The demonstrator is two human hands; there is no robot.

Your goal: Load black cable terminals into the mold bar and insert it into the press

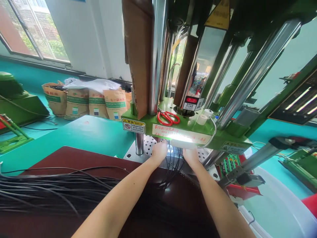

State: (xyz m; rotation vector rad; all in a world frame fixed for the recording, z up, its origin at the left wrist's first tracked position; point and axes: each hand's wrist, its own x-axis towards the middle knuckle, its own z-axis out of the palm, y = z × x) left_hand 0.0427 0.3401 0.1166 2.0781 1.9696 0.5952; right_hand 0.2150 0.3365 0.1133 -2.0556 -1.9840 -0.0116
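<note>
Two bare forearms [131, 188] reach forward from the lower edge over a dark reddish-brown tabletop [66, 157]. At left on it lies a thick, loose bundle of long black cables [49, 191]. Farther in, the left hand [159, 150] and right hand [190, 156] are set apart at the front of a silver metal plate dotted with round holes [146, 155]. Between them, several thin black cables [174, 160] run from the plate down toward the tabletop. The fingertips are hidden, so I cannot tell whether either hand's fingers are spread, narrowed or holding a cable. Just above the hands, a glowing white tube lamp [183, 144] runs along the front of a thick green metal machine block [215, 143]. Red-handled scissors [169, 117] rest on top of the block, near a shiny chrome column [158, 59]. Beyond, at left, brown paper sacks with green printed bands [96, 104] stand by the wall, below a dark-framed window [34, 29].
</note>
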